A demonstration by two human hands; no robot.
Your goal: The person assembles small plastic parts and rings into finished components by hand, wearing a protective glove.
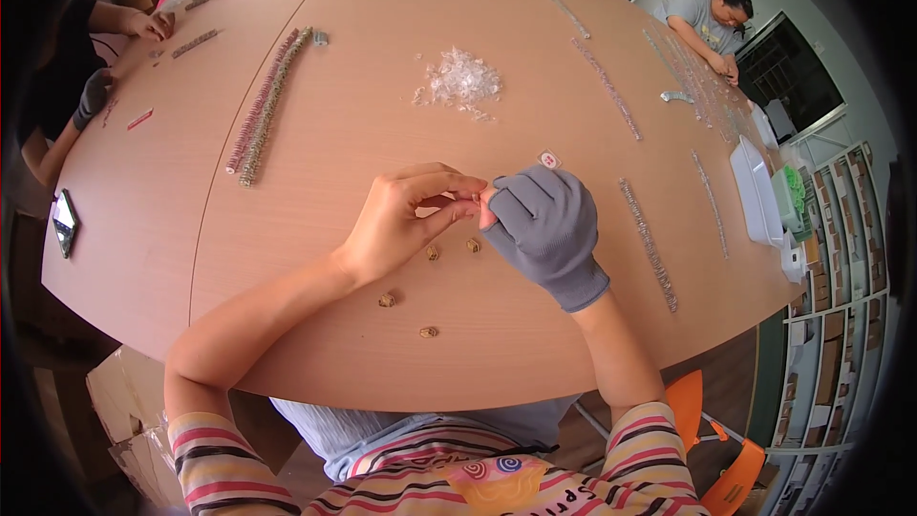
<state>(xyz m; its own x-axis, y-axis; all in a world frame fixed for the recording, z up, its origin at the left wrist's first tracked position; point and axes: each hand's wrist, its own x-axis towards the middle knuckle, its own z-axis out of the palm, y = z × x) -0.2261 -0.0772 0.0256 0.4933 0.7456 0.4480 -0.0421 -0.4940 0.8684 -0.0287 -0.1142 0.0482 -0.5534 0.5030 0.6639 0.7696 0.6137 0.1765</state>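
Observation:
Over the middle of the table, my two hands meet fingertip to fingertip. My bare left hand [406, 210] pinches with thumb and forefinger at something too small to make out. My right hand [546, 229], in a grey glove with bare fingertips, is curled closed against the same spot. Just beyond it lies a small white square card with a red mark [548, 160]. Several small brown-gold beads or nuggets lie below my hands, among them one brown piece [387, 299] by my left wrist and another brown piece [429, 332] nearer the table's edge.
A heap of clear plastic bits [463, 76] lies farther out. Long strung rods [267, 110] are at the left, and a silvery strand [650, 244] at the right. White bins [757, 193] stand by the right edge. Co-workers sit far left and far right; phones lie on the table [458, 143].

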